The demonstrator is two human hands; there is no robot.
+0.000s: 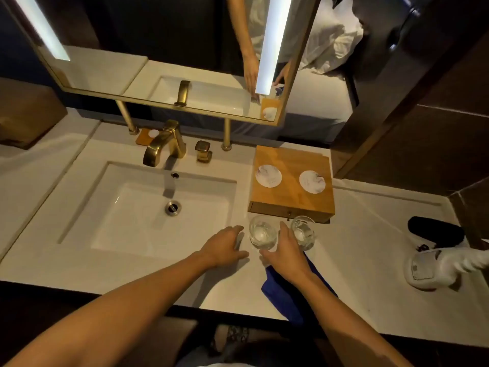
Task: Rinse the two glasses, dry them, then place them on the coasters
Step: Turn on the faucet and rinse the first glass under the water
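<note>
Two clear glasses stand upright on the white counter just in front of a wooden box (pixel 291 200): the left glass (pixel 262 231) and the right glass (pixel 304 231). Two round white coasters (pixel 268 175) (pixel 312 181) lie on top of the box. My left hand (pixel 225 246) rests flat on the counter left of the left glass, fingers apart, holding nothing. My right hand (pixel 287 254) reaches between the glasses with its fingers spread; it touches the left glass, but a grip is not evident. A blue cloth (pixel 288 295) lies under my right wrist.
The white sink basin (pixel 127 215) with a brass faucet (pixel 164 144) and a brass handle (pixel 203 151) lies to the left. A mirror (pixel 169 62) hangs behind. A white hair dryer (pixel 436 266) lies at the right. A small wooden tray (pixel 144 135) sits behind the faucet.
</note>
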